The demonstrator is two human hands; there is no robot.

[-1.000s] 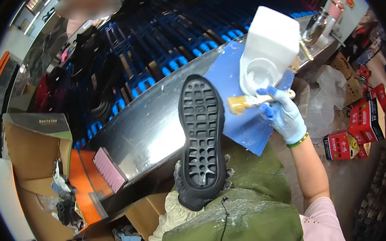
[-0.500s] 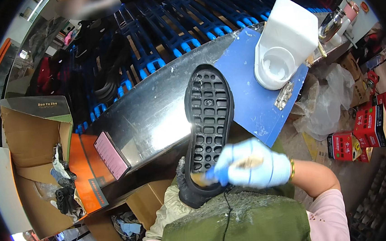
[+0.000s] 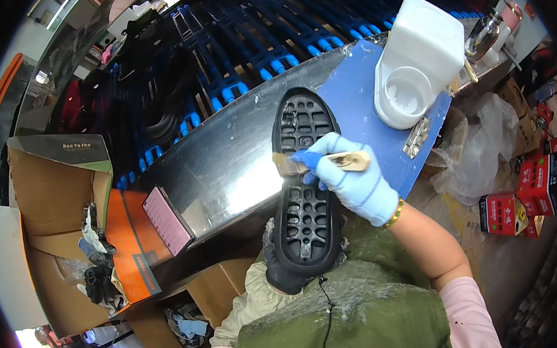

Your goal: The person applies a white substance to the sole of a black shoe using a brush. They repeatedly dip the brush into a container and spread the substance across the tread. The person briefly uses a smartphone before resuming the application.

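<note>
A black rubber shoe sole (image 3: pixel 304 214) lies lengthwise before me, its grid of hollows facing up and glossy in places. Under its near left side is my left hand (image 3: pixel 280 272) in a dark, crusted glove; it supports the sole, and most of its fingers are hidden. In a light blue glove, my right hand (image 3: pixel 354 181) grips a brush (image 3: pixel 353 161) with a wooden handle. Its bristles lie at the sole's left edge, about halfway along. To the far right, a white cut-open jug (image 3: pixel 422 51) holds a round tub (image 3: pixel 409 92) with whitish residue.
A metal bench (image 3: pixel 231 158) carries a blue sheet (image 3: pixel 356 86) and a pink phone (image 3: pixel 166 223). Beyond it runs a rack with blue-tipped bars (image 3: pixel 276 66). Open cardboard boxes (image 3: pixel 54 185) stand left; plastic bags (image 3: pixel 479 151) and red boxes (image 3: pixel 537 183) are right.
My right hand has moved the brush from the sole's near end up to its middle left edge. The sole has tilted slightly, and the view has shifted a little.
</note>
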